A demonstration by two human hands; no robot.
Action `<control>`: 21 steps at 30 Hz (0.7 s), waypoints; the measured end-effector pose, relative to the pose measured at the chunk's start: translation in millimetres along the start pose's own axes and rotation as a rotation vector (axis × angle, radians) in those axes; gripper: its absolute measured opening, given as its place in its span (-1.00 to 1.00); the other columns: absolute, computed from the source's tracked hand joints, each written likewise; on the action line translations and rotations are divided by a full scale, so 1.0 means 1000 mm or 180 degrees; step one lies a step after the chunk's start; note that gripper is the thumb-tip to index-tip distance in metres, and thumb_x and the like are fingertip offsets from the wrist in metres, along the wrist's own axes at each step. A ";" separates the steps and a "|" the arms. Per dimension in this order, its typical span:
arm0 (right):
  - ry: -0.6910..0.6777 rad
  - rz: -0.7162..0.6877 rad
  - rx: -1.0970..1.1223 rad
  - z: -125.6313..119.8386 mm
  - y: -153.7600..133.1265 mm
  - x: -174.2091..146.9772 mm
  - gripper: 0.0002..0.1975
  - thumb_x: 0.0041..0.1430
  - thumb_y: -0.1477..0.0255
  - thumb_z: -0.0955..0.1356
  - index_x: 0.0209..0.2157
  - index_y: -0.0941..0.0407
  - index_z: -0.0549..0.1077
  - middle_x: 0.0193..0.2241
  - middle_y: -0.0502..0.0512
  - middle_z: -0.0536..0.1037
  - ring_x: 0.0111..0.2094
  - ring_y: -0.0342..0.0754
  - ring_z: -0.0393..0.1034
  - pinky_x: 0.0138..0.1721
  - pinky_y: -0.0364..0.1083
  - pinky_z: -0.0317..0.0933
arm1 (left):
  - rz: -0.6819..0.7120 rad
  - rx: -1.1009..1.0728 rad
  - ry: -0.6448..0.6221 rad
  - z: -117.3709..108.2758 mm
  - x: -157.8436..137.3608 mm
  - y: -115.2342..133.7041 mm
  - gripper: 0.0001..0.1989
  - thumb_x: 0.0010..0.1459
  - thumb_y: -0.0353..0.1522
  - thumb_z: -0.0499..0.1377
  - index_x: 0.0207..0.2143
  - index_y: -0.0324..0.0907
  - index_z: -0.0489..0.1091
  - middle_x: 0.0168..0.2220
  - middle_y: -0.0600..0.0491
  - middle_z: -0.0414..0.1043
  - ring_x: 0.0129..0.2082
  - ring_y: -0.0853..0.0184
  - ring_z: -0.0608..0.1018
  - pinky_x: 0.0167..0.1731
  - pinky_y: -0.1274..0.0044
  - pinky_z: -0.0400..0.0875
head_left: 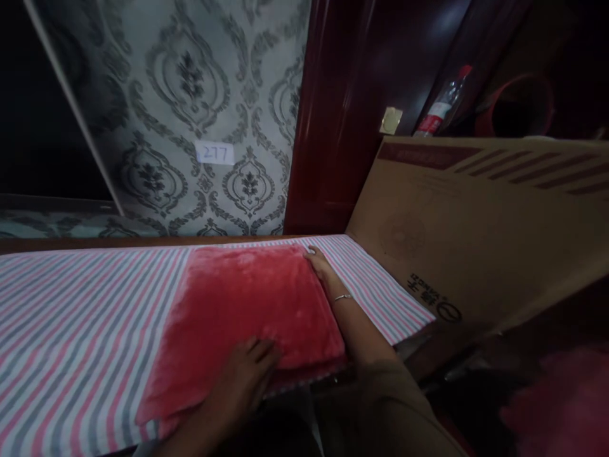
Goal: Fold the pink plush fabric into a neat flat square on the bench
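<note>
A folded red plush cloth [238,298] with a fuzzy surface lies flat on a striped sheet [85,317] of pink, grey and white. Its layers show along the near edge. My left hand [250,368] rests on the near part of the plush cloth, fingers slightly bent and lying on it, a little blurred. At the far right corner, my right hand [320,263] touches the cloth's edge with its fingers stretched out. A thin bracelet [342,296] circles the right wrist.
A large cardboard box [428,222] borders the sheet on the right. Behind it stand a plastic bottle [445,105] with a red cap and a round dark container [518,108]. Patterned wallpaper bears a paper label [215,152] reading 277. A dark screen [47,114] is at left.
</note>
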State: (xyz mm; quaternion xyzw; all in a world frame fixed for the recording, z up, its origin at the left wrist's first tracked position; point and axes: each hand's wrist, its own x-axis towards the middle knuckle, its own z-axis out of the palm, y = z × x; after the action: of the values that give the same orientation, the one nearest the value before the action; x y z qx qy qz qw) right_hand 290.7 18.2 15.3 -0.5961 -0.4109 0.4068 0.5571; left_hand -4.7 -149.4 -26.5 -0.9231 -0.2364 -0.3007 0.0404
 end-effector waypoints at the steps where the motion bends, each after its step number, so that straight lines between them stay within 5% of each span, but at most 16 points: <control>1: -0.0022 0.0057 0.0042 -0.007 0.004 -0.006 -0.26 0.09 0.35 0.43 0.30 0.11 0.21 0.10 0.24 0.52 0.00 0.09 0.50 0.06 0.11 0.37 | -0.0014 -0.0099 -0.0027 -0.004 0.003 0.001 -0.67 0.27 -0.40 0.04 -0.02 -0.03 0.51 -0.07 -0.06 0.57 -0.09 0.20 0.56 -0.12 0.38 0.51; 9: -0.1053 -0.0183 -0.0051 -0.056 0.018 -0.078 -0.04 -0.14 0.34 0.52 0.33 0.06 0.18 0.27 0.12 0.34 0.20 0.12 0.31 0.19 0.08 0.27 | 0.0227 -0.0209 0.0174 -0.013 0.023 0.000 -0.68 0.32 -0.39 -0.01 -0.08 -0.15 0.53 -0.14 -0.10 0.59 -0.19 0.21 0.58 -0.23 0.40 0.52; 13: -0.0660 -0.0407 -0.0651 -0.063 0.013 -0.094 -0.09 -0.04 0.42 0.46 0.36 0.03 0.14 0.17 0.09 0.44 0.18 0.10 0.31 0.19 0.09 0.23 | 0.0403 -0.0066 0.0346 -0.017 0.032 0.012 -0.68 0.32 -0.44 -0.01 -0.07 -0.18 0.52 -0.16 -0.09 0.59 -0.19 0.23 0.58 -0.23 0.44 0.49; 17: -0.0207 -0.0177 -0.1360 -0.063 0.009 -0.100 -0.14 0.01 0.51 0.42 0.36 0.11 0.14 0.05 0.16 0.52 0.09 0.08 0.38 0.12 0.06 0.25 | 0.0332 0.0020 -0.0060 0.002 0.024 0.017 -0.70 0.28 -0.45 0.03 -0.07 -0.16 0.53 -0.08 -0.12 0.57 -0.11 0.15 0.57 -0.17 0.36 0.47; 21: -0.0049 -0.0147 -0.1574 -0.063 0.012 -0.119 -0.25 0.09 0.41 0.41 0.33 0.10 0.23 0.03 0.15 0.54 0.02 0.07 0.42 0.11 0.06 0.27 | 0.0286 0.0098 -0.0427 0.020 -0.006 0.004 -0.61 0.28 -0.38 0.08 0.14 -0.07 0.42 0.14 -0.12 0.46 0.05 0.09 0.50 -0.02 0.26 0.41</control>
State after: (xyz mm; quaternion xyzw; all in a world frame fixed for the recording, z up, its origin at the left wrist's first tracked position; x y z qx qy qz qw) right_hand 310.9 -114.9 9.7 -0.7016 -0.5157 0.2856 0.4003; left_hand 3.4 -150.7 -46.0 -0.9501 -0.2015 -0.2323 0.0521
